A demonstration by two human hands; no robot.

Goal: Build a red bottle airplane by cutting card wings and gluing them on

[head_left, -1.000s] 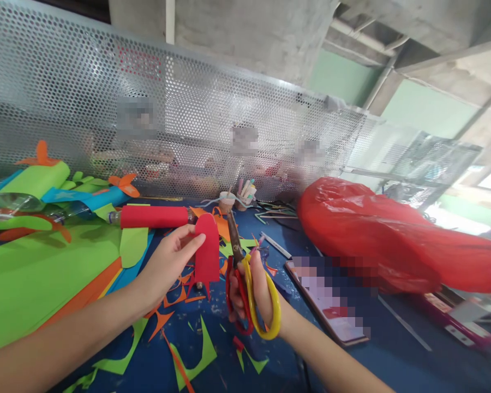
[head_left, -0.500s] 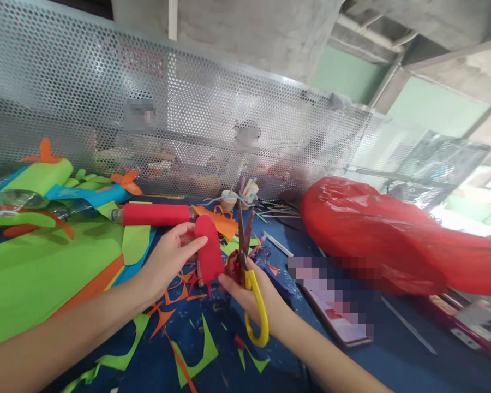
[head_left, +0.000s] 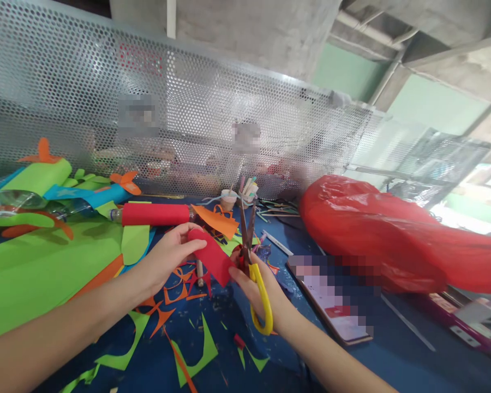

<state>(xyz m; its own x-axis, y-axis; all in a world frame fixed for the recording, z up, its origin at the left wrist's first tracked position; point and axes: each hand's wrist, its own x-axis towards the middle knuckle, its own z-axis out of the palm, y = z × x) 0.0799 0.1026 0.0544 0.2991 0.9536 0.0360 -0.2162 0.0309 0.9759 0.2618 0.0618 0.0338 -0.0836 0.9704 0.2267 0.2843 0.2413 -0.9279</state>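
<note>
A red strip with a rounded end, of felt or foam sheet, is pinched at that end by my left hand. My right hand grips a pair of scissors with yellow handles, blades pointing up and slightly parted. The thumb of that hand touches the strip's lower right end. Behind my left hand lies a plastic bottle wrapped in red. Orange scraps and green scraps are scattered below on the blue table.
A large red plastic bag lies at the right, beside a phone. Cups with pens stand at the back, before a perforated metal screen with people behind it. Green sheets and decorated bottles fill the left.
The red strip has tilted, its lower end swinging to the right and up. My right hand and the scissors have shifted slightly to the right.
</note>
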